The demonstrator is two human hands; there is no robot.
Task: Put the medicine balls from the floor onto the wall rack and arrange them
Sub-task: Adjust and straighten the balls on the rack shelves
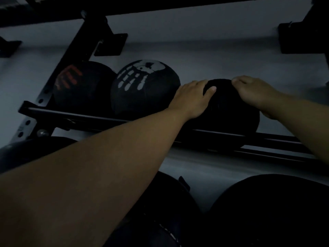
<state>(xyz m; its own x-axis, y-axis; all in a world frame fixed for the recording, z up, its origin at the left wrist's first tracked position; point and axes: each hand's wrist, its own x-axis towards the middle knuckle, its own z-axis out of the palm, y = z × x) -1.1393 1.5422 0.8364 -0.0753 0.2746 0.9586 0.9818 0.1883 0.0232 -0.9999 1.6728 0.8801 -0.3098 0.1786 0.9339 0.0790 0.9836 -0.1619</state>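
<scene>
A plain black medicine ball (226, 111) rests on the rails of the black wall rack (92, 120). My left hand (191, 99) lies flat on its upper left side and my right hand (256, 93) on its upper right, both pressed against it. To its left on the same shelf sit a black ball with a white skeleton-hand print (144, 86) and, at the far left, a black ball with red markings (80, 86). The scene is dim.
A black upright with holes (58, 73) slants up on the left, with wall brackets (112, 44) above. More dark balls sit on the lower level at the bottom right (270, 211), bottom centre (160, 220) and far left (26, 150). Grey wall lies behind.
</scene>
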